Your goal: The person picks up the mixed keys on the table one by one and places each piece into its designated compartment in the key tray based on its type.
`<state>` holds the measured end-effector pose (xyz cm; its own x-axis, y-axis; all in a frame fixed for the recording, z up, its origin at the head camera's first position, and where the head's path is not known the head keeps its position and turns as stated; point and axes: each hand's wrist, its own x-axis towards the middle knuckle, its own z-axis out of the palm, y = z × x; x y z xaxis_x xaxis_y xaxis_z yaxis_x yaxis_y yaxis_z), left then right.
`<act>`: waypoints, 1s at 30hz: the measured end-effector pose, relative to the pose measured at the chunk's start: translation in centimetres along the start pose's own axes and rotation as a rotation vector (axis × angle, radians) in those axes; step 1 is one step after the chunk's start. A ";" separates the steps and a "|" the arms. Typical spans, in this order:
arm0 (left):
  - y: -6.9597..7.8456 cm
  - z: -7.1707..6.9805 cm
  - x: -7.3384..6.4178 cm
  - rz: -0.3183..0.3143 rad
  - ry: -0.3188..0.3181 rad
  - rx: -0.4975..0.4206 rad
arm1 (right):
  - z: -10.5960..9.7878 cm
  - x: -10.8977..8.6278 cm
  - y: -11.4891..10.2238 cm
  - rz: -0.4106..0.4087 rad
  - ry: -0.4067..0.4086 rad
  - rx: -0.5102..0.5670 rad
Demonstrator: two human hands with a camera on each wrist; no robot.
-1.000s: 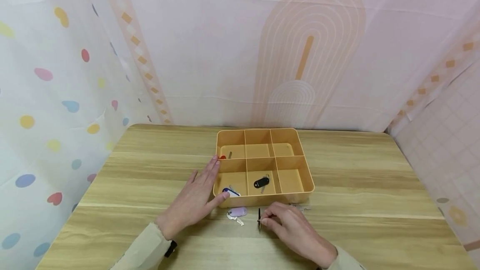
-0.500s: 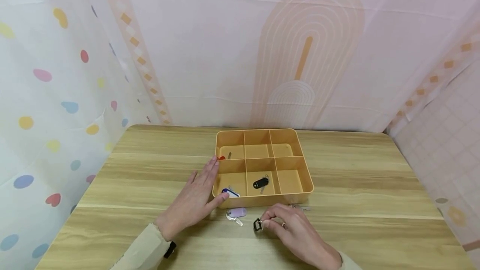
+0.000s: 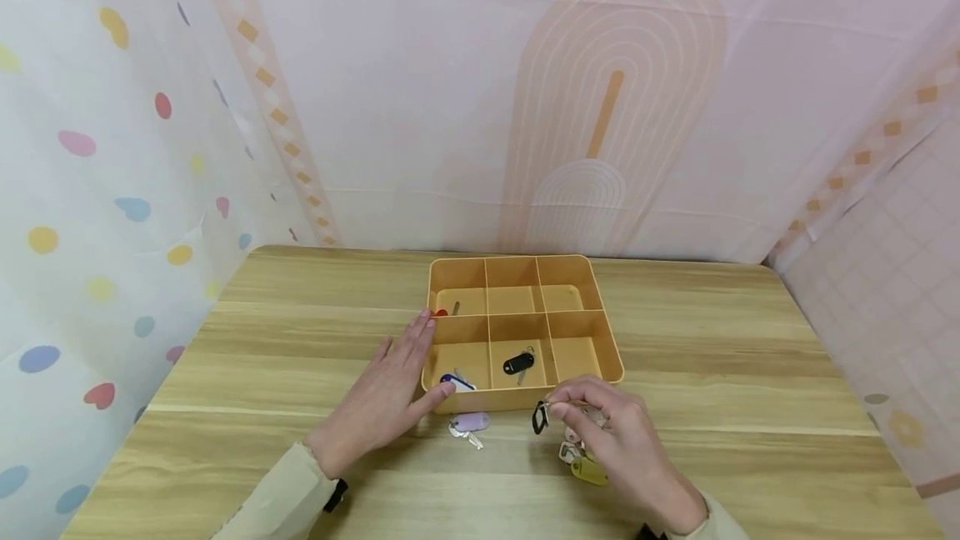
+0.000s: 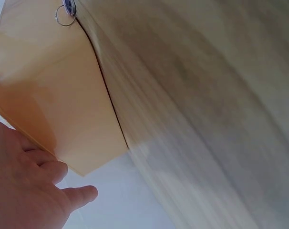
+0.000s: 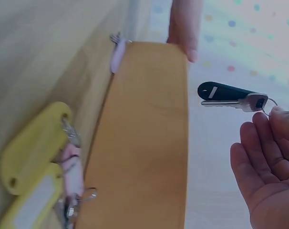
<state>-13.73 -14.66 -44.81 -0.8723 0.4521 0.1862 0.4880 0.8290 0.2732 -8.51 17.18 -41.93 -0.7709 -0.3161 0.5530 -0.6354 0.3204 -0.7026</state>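
My right hand (image 3: 611,436) pinches the ring of a key with a black key tag (image 5: 230,93), held up just in front of the box's front wall. Key and tag point away from the fingertips in the right wrist view. My left hand (image 3: 375,415) rests against the left front corner of an orange six-compartment box (image 3: 525,398), fingers straight along its side and thumb on the front rim. Inside, another black-tagged key (image 3: 517,364) lies in the front middle compartment, a blue-and-white key tag (image 3: 459,382) in the front left, and a red tag (image 3: 441,313) in the back left.
On the table before the box lies a purple key tag (image 3: 471,422) with keys. Yellow key tags (image 5: 35,143) and a pink tag (image 5: 73,171) lie beneath my right hand. Patterned curtains (image 3: 405,90) hang behind and beside the wooden table (image 3: 735,357).
The right hand has lifted the black-tagged key up and to the right, close to the front rim. Yellow tags beneath it have come into view. The left hand stays at the corner.
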 end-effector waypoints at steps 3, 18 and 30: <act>0.0 0.0 0.0 0.002 -0.011 0.006 | -0.3 0.5 -0.2 0.020 0.030 0.012; 0.3 0.0 0.2 -0.002 -0.018 0.006 | -1.1 2.8 0.1 0.047 0.129 -0.074; -0.2 0.0 0.0 -0.006 -0.002 0.007 | 0.0 4.6 1.4 0.154 0.075 -0.092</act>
<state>-13.83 -14.86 -44.84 -0.8754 0.4476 0.1824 0.4823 0.8342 0.2674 -12.89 16.14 -40.37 -0.8584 -0.1908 0.4763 -0.5083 0.4416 -0.7393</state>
